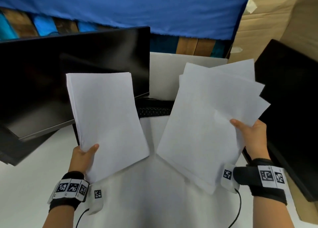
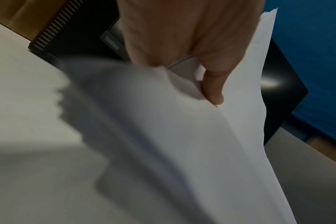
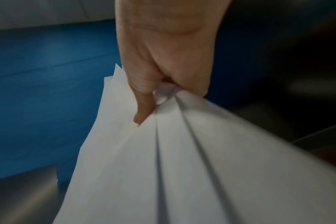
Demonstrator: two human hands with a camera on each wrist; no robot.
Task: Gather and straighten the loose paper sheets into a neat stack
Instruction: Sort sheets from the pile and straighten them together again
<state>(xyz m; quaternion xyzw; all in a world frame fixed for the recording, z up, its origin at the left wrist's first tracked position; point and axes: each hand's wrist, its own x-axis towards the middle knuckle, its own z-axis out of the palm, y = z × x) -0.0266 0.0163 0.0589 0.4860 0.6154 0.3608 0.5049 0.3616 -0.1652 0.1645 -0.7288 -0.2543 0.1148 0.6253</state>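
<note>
Two batches of white paper are held up above the white table (image 1: 25,184). My left hand (image 1: 84,156) pinches the near left corner of an even stack of sheets (image 1: 106,121), thumb on top; in the left wrist view the left hand (image 2: 192,50) grips the same stack (image 2: 182,144). My right hand (image 1: 249,135) pinches the right edge of a fanned bundle of sheets (image 1: 206,121), whose far corners splay apart. In the right wrist view the right hand (image 3: 163,60) holds the fanned bundle (image 3: 182,166), thumb on the top sheet. A gap separates the two batches.
A black monitor (image 1: 68,76) stands at the left and another dark monitor (image 1: 292,107) at the right, close beside the papers. A black keyboard (image 1: 154,110) lies behind. A cardboard box (image 1: 266,30) and blue cloth (image 1: 137,9) fill the back.
</note>
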